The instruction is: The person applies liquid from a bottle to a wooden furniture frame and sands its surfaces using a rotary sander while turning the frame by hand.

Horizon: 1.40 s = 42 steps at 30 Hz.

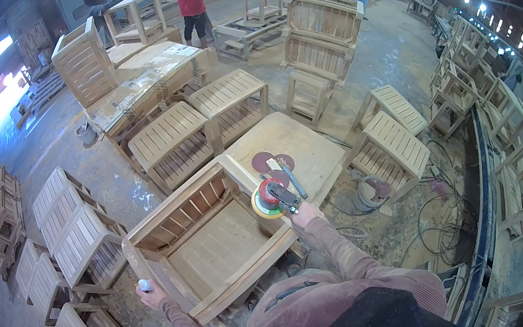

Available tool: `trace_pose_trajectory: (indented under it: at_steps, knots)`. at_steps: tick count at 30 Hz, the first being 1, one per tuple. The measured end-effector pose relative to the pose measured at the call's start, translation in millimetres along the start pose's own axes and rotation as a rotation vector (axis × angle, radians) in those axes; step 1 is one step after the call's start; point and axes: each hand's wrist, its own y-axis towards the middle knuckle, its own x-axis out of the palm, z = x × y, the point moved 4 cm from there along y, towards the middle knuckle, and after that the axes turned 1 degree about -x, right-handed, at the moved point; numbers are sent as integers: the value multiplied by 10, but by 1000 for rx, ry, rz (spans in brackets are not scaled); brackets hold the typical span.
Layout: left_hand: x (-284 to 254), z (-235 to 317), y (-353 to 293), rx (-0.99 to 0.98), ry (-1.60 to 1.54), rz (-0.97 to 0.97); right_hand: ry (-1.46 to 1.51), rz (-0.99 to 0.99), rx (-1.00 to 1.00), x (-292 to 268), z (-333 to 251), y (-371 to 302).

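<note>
My right hand [309, 215] is closed around an orbital sander [274, 194] with a red and black body and a yellow-green rimmed pad. The sander is over the right end of a box-shaped wooden furniture frame [226, 285] with slatted inner sides. By the frame's left end, my left hand [152, 295] is closed on a small white rounded object [145, 285], too small to name. Just beyond the sander, dark red sanding discs [263, 161] and a blue-handled brush [294, 182] lie on a wooden tabletop [312, 138].
Slatted wooden stools [86, 242] stand at left, with more [393, 149] at right. A bucket [373, 192] and dark hoses [446, 230] are on the floor at right. Beyond are slatted tables [168, 137] and a person in red [190, 0].
</note>
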Motion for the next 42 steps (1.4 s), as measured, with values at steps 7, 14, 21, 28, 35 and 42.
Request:
trace_pose_trajectory:
  at_steps: [7,14,21,28,35,42]
  knots:
    - [-3,2,-3,-18,0,-3,4,-14,-5,-48,-37,-60]
    - [-11,12,-10,-49,7,5,45,-2,-13,-16,1,-15]
    - [53,-150,58,-9,24,19,8,-7,-13,-21,-26,-34]
    - [43,-55,18,-16,33,14,18,3,-3,-41,-14,-47]
    - [-6,20,-4,-35,8,-10,38,7,-1,-34,-5,-45]
    - [82,-151,65,-3,1,7,26,-6,6,-29,-2,-30]
